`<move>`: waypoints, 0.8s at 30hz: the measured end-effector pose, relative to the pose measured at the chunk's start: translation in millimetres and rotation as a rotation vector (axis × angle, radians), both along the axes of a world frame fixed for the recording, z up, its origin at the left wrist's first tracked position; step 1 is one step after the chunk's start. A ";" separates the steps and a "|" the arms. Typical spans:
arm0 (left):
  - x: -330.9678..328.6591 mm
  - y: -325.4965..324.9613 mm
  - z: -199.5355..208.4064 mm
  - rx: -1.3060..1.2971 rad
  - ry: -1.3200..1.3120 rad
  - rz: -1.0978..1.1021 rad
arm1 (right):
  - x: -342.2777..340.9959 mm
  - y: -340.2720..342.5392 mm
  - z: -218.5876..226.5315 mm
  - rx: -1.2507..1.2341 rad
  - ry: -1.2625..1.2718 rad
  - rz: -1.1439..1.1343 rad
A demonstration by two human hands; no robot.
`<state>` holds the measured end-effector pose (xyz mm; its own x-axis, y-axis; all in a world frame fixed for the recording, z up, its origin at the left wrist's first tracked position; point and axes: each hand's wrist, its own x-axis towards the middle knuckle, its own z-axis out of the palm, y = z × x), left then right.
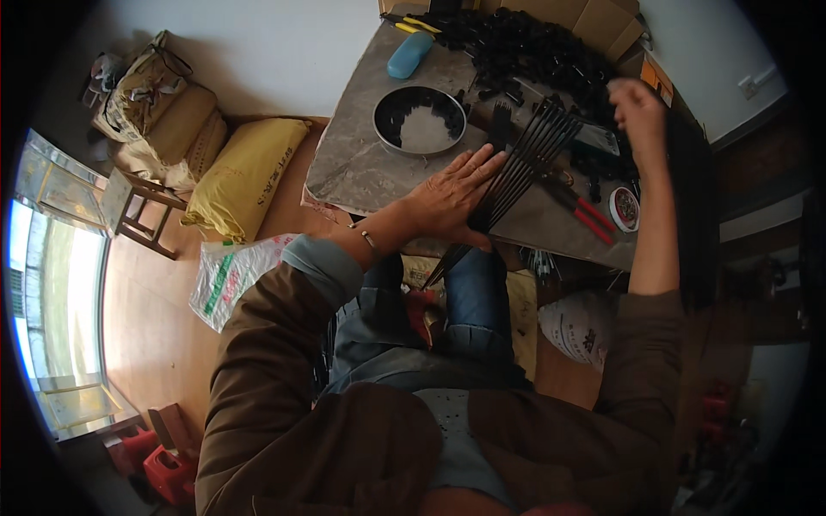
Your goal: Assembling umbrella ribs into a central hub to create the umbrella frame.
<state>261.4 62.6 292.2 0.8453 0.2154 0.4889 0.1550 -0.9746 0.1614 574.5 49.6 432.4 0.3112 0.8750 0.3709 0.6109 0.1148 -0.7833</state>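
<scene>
Head view: a fanned bundle of thin black rods (527, 163) slants over the table (344, 176) edge, which could let it roll or spread.

The left hand (454, 191) lies on it, fingers straight, thumb apart; whether they clamp, I cannot tell. Uneven pressure might splay rods toward the bowl (420, 153) or pliers (594, 222). The right hand (638, 113) is raised, fingers curled, contents unclear.

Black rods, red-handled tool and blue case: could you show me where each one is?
Black rods (523, 170): head view, partway along the bundle's visible length.
Red-handled tool (593, 227): head view, on one of its red handles.
Blue case (409, 56): head view, on the middle of its upper surface.
</scene>
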 end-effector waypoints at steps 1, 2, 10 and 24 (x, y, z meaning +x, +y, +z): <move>0.7 -0.7 -0.7 -0.008 -0.009 0.004 | 20.1 9.8 -21.8 -0.145 -0.140 -0.089; 3.8 -1.8 -1.3 -0.019 0.007 0.010 | 52.6 16.7 -52.2 -0.122 -0.313 -0.089; -1.6 -4.1 -2.6 -0.108 -0.034 0.061 | 52.3 17.7 -72.5 -0.425 -0.721 -0.201; -4.7 -4.9 4.5 -0.170 0.044 0.086 | -36.1 35.8 -68.2 0.016 -0.704 0.087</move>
